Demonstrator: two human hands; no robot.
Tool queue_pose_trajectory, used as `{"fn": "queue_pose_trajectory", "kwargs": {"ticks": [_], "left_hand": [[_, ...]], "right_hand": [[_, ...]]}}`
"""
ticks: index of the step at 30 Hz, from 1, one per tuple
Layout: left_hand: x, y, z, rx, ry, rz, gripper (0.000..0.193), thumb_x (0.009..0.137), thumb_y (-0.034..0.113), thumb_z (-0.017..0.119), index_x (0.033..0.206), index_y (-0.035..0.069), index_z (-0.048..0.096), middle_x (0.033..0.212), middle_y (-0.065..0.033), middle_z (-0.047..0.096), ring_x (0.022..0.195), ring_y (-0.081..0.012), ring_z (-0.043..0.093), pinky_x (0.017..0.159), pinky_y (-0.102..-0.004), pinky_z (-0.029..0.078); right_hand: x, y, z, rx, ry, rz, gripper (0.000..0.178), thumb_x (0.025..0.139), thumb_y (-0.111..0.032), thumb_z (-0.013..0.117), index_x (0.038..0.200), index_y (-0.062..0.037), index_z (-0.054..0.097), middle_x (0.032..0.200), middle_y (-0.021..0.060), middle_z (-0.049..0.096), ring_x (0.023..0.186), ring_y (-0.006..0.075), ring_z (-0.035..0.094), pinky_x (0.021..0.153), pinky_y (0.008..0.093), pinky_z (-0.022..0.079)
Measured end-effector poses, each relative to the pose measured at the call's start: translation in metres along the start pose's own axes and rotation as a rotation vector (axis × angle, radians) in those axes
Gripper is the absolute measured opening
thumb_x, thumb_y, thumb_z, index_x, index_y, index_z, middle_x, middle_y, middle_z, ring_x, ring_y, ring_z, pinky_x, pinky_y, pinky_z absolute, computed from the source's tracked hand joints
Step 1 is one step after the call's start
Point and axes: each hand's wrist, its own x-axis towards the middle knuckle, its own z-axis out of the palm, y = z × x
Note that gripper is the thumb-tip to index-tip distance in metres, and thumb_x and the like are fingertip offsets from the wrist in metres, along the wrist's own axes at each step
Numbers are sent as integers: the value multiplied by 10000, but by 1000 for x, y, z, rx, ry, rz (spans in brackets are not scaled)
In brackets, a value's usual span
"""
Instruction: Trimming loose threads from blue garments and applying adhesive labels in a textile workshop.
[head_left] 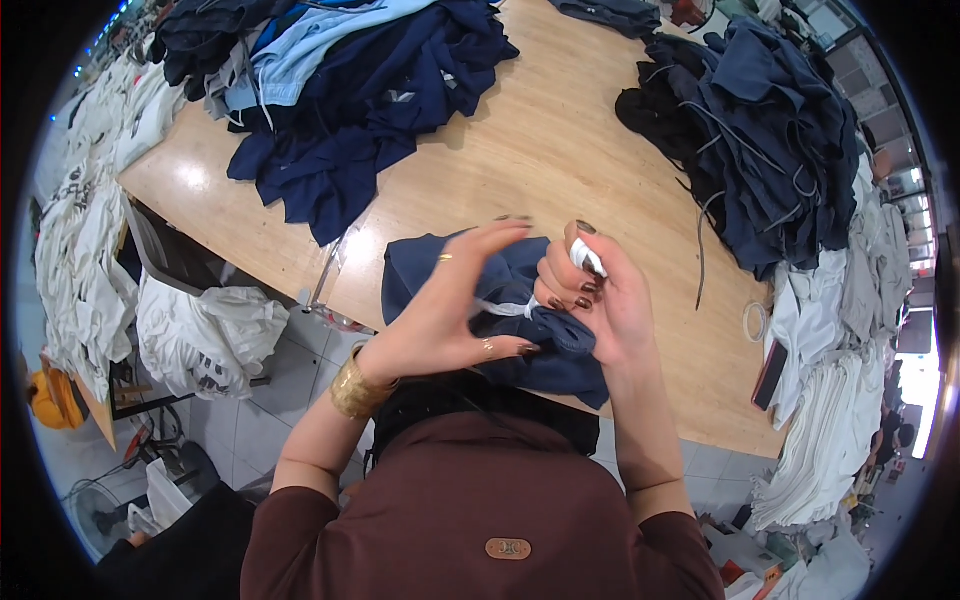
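White garments point(75, 250) heaped far left; more white cloth point(215, 335) draped by a chair, left. Navy pile point(400, 110) on the table point(540, 130), far left. Left hand point(430, 315): wide, thumb well apart from fingers, over left part of navy garment; contact with cord unclear. Navy garment point(545, 372) bunched at table's near edge, between and under both hands. White cord point(512, 308) runs across it to right hand point(612, 310), fingers curled narrow, holding cord; white strip point(583, 255) at index finger. Dark pile point(780, 150) far right, white stack point(825, 435) near right.
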Motion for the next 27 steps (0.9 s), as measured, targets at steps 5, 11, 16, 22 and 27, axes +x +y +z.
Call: {"fn": "queue_pose_trajectory", "kwargs": {"ticks": [5, 11, 16, 22, 27], "left_hand": [[-1, -18, 22, -447, -154, -285, 220, 878, 120, 618, 1052, -7, 575, 787, -42, 651, 721, -60, 605, 635, -205, 469], [-8, -22, 26, -356, 66, -319, 237, 853, 147, 664, 1004, -7, 568, 782, -46, 650, 751, -44, 591, 654, -196, 465], [-7, -22, 40, -463, 187, -336, 201, 851, 125, 660, 974, -6, 569, 784, -46, 639, 761, -37, 563, 644, -195, 444], [-10, -22, 45, -209, 254, -272, 285, 747, 60, 709, 1001, 7, 590, 799, -50, 600, 744, -78, 547, 672, -235, 458], [0, -14, 29, -600, -48, -363, 459, 711, 30, 724, 1133, 19, 544, 1011, -38, 587, 907, -97, 539, 790, -246, 453]], "right_hand": [[4, -9, 16, -290, 183, -146, 234, 951, -212, 422, 859, -27, 530, 786, 71, 558, 726, 138, 524, 715, 273, 420], [-19, -9, 2, -631, 491, -491, 168, 954, -137, 484, 989, -5, 580, 928, 28, 603, 863, 83, 532, 803, 222, 414], [-38, 4, -9, -686, 456, -422, 142, 935, -125, 540, 999, -4, 580, 903, 20, 598, 818, 59, 521, 770, 203, 419], [-34, 10, -1, -580, 384, -307, 153, 906, -115, 583, 1015, -7, 588, 893, 2, 605, 776, 26, 523, 694, 170, 414], [-37, -6, -11, -251, 196, -25, 160, 867, -125, 619, 980, -14, 596, 752, -11, 579, 596, 33, 481, 520, 158, 354]]}}
